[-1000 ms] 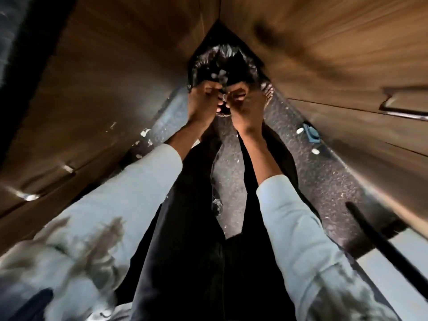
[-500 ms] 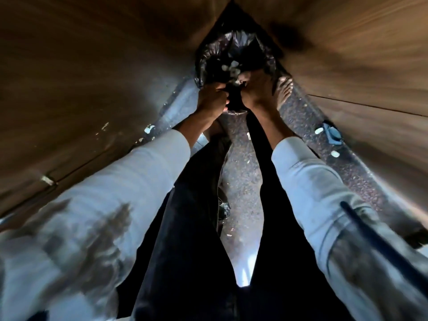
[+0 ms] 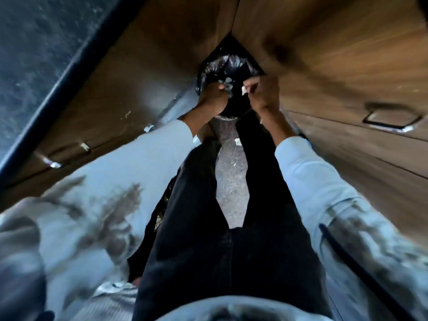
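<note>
The wooden cabinets (image 3: 347,66) crowd this corner on both sides. The left grip (image 3: 213,98) clenches the black bag (image 3: 228,66), glossy and crinkled; the right grip (image 3: 264,93) pinches its opposite edge.

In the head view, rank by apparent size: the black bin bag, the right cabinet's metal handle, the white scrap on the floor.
1. black bin bag, largest though partly covered.
2. metal handle, nearer the camera, so real size unsure.
3. white scrap, smallest.
</note>
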`<state>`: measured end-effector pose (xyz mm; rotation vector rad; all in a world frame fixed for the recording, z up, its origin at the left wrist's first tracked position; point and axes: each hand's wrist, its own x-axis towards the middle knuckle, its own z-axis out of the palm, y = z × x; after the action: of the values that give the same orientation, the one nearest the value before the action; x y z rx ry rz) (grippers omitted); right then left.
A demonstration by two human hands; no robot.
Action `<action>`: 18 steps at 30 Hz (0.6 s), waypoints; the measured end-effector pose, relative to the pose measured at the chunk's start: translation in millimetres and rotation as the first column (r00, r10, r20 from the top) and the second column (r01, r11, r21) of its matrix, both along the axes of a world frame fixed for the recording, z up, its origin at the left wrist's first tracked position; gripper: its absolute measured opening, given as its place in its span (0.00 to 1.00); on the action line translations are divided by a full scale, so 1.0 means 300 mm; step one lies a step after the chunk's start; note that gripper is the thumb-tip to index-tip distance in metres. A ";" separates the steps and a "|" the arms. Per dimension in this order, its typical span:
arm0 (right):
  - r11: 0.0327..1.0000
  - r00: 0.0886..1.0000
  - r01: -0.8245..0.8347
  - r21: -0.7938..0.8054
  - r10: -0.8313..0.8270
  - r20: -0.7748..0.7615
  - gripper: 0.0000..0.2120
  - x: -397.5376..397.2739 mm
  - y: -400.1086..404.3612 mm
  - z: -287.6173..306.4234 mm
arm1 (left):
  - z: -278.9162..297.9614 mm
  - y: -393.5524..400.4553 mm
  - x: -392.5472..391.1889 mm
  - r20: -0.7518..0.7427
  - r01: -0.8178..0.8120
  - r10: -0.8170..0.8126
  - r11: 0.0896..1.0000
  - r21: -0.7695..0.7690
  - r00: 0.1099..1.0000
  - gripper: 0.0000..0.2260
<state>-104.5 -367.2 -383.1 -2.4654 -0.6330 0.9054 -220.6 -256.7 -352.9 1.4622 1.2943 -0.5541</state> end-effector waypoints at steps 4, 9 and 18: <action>0.998 0.997 0.024 0.054 -0.028 0.074 0.10 0.014 0.029 -0.049 | -0.046 -0.004 0.005 -0.001 0.033 -0.033 0.999 0.040 0.999 0.18; 0.998 0.998 -0.030 -0.062 0.034 0.061 0.06 0.012 0.009 -0.109 | -0.101 -0.025 -0.011 -0.017 0.100 -0.099 0.994 0.053 0.995 0.19; 0.976 0.962 -0.184 0.120 0.154 0.227 0.10 0.073 0.141 0.448 | 0.433 0.046 0.148 0.086 0.062 -0.087 0.964 0.258 0.993 0.21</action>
<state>-82.7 -324.9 -248.6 -2.4291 -0.9617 0.6309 -176.3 -242.9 -223.1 1.7349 1.2731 -0.3698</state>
